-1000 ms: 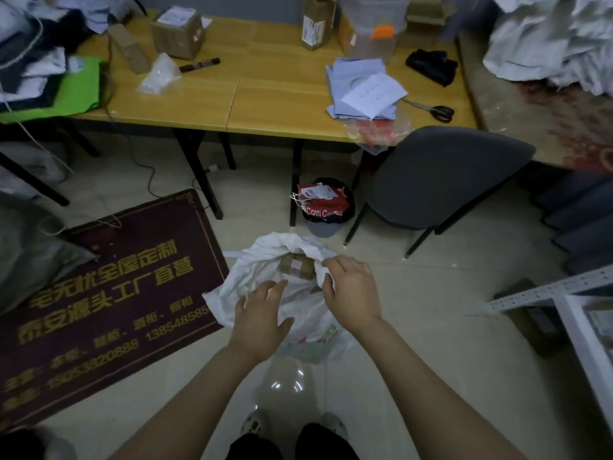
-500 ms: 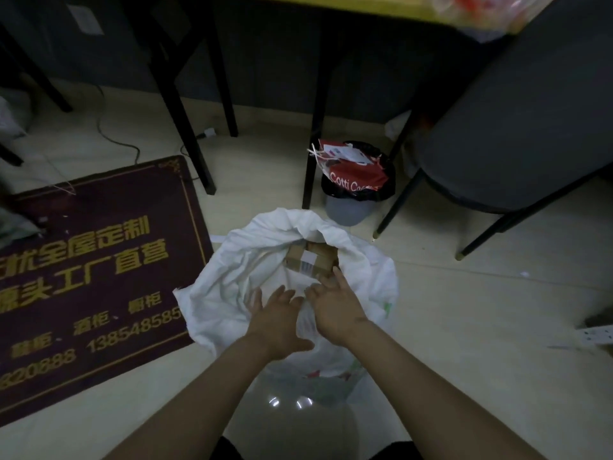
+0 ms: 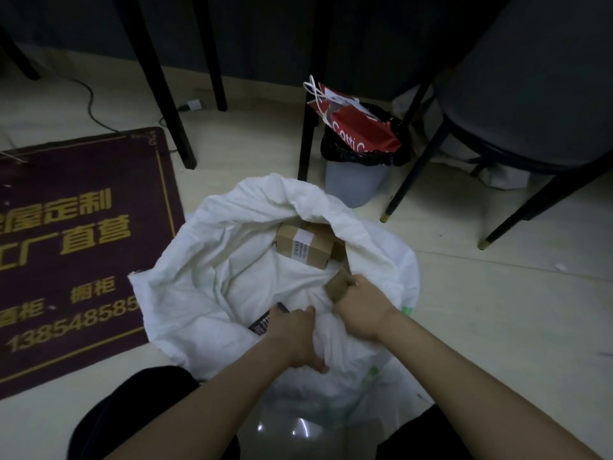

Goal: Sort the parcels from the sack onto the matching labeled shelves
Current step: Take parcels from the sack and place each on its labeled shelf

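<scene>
Barely begun, it seemed: the white sack [image 3: 252, 260] lay open on the pale tiled floor [image 3: 497, 310], with a labelled cardboard parcel [image 3: 303, 245] inside. The right hand [image 3: 361, 310] gripped a small brown parcel [image 3: 337, 287] at the sack's mouth. The left hand [image 3: 292, 332] was sunk into the near rim beside a dark packet [image 3: 265, 318], its hold impossible to tell. No shelves were in view, so the sorting itself looked undone. Around stood a maroon mat [image 3: 83, 260], black table legs [image 3: 166, 111], a lined bin [image 3: 358, 180] and a grey chair [image 3: 530, 94].
</scene>
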